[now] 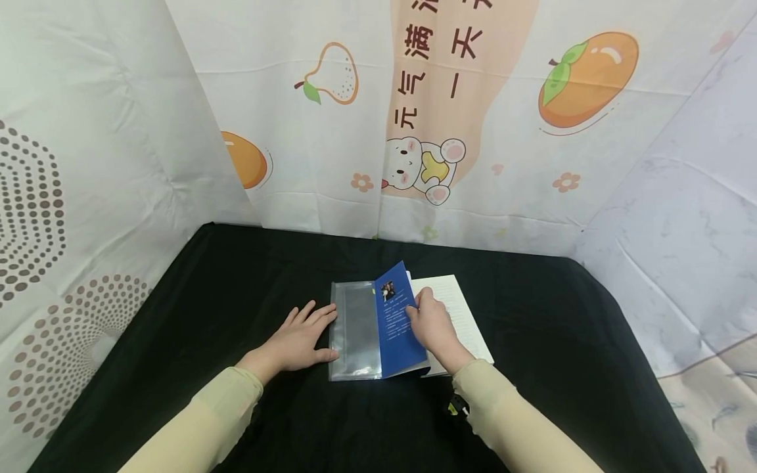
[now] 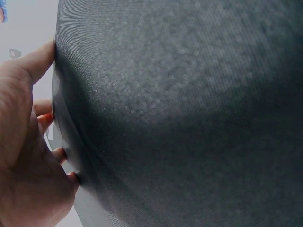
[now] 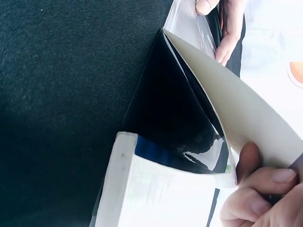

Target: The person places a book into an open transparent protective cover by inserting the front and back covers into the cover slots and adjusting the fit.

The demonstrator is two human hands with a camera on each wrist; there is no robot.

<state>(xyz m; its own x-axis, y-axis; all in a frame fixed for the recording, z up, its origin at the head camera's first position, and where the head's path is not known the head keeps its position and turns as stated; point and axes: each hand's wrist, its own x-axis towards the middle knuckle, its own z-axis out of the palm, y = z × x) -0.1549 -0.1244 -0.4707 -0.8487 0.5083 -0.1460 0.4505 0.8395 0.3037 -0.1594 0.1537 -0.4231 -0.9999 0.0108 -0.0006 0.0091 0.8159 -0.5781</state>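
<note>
A book with white pages [image 1: 464, 318] lies open on the black cloth. Its blue cover flap [image 1: 397, 335], printed with white text and a small photo, stands tilted up. My right hand [image 1: 436, 325] pinches the free edge of this flap; in the right wrist view its pale inner side [image 3: 251, 109] rises from the thumb and fingers. To the left, a clear plastic book cover [image 1: 357, 335] lies flat, joined to or tucked beside the flap; I cannot tell which. With fingers spread, my left hand [image 1: 296, 341] rests at the plastic's left edge, fingertips and thumb touching it.
Black cloth [image 1: 266, 427] covers the table around the book. Printed white curtains [image 1: 331, 151] hang behind the table and along both sides. Near the right sleeve cuff, a small dark object with yellow-green marks [image 1: 457, 405] is partly hidden.
</note>
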